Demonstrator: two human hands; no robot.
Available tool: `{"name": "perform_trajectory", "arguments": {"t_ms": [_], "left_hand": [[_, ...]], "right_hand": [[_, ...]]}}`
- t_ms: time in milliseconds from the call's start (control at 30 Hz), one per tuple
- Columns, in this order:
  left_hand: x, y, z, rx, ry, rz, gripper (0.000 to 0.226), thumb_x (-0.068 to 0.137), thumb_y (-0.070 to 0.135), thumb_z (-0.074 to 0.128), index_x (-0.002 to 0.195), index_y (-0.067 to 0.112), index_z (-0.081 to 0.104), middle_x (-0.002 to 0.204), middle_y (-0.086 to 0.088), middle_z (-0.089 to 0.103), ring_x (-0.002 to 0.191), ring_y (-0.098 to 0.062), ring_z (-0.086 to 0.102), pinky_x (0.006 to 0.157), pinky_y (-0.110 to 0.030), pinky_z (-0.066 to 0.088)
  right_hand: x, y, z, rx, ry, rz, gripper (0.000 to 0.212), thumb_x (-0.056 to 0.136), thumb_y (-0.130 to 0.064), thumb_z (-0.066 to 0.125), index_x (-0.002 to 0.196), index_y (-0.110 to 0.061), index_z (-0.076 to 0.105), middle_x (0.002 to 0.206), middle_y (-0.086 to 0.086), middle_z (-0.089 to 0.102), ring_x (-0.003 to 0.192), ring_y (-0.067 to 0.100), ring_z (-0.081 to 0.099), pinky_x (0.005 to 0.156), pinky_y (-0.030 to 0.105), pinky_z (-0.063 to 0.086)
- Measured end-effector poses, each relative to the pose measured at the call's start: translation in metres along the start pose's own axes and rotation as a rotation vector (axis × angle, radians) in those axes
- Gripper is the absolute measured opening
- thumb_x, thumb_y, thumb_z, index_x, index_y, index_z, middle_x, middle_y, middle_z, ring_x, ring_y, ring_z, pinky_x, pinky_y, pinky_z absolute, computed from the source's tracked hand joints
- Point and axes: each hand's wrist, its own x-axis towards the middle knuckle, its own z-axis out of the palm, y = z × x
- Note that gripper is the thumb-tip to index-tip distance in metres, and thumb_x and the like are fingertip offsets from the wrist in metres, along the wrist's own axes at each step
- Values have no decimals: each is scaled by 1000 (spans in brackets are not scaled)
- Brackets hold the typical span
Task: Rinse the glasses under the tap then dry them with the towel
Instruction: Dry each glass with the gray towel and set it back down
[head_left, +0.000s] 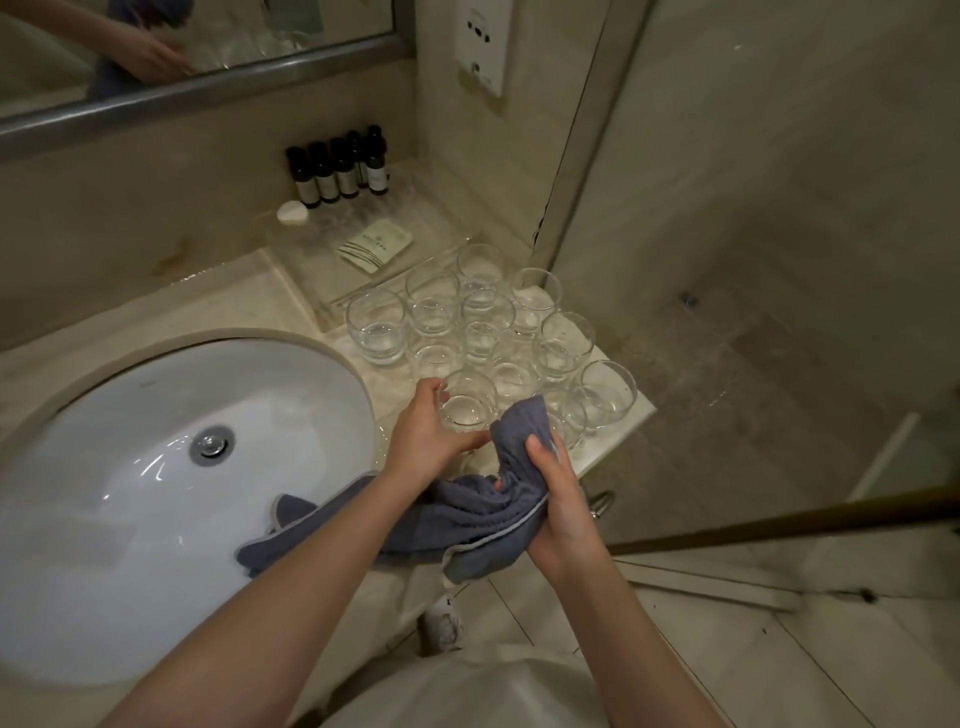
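Note:
My left hand (423, 436) grips a clear round glass (467, 402) just above the counter's front edge, right of the sink. A blue-grey towel (467, 519) is bunched in my right hand (558, 493), its upper corner touching the glass's right side. The rest of the towel drapes under my left forearm toward the basin. Several more clear glasses (480, 317) stand upright in a cluster on the counter behind the held one. The tap is out of view.
A white oval sink (130, 493) with a metal drain fills the left. Dark toiletry bottles (337, 166), a soap (293, 213) and a packet on a clear tray (441, 234) sit at the back. A glass shower door (727, 260) stands right of the counter corner.

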Motion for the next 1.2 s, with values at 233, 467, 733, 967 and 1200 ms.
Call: {"name": "perform_trajectory", "arguments": {"t_ms": [233,467,733,967,1200], "left_hand": [[-14,-4,-23,-164,118,-41,81,63,24,91,130,16,47,119,-2,59,112,-14,54,97,-30,44],[-50,4,-82,-490,204,-47,74,46,44,89,111,28,57,109,5,63,108,-13,62,87,-26,51],[-90,22,-127,-689,269,65,78,46,38,83,117,32,52,109,-9,66,89,-11,70,76,-22,56],[-102,22,-143,-751,306,12,59,59,53,62,113,28,60,89,-5,74,72,-15,67,58,-24,50],[-115,25,-149,-967,263,-63,47,79,47,47,113,18,63,73,-1,72,62,-14,67,51,-22,51]], "right_hand": [[6,-3,11,-69,42,-12,64,79,-22,64,140,-15,46,108,6,70,76,19,67,63,30,57],[10,-2,63,-302,-16,-195,41,84,-29,62,123,-35,54,124,-3,62,113,20,62,100,41,50],[-10,23,125,-766,-273,-569,53,85,-56,50,133,-56,26,139,-37,30,136,-4,33,112,21,30],[-25,35,150,-683,-456,-404,44,93,-44,54,129,-48,28,133,-26,40,116,-22,45,92,5,40],[-33,46,161,-469,-447,-192,46,84,-46,57,124,-54,37,139,-1,53,123,15,58,103,36,49]]}}
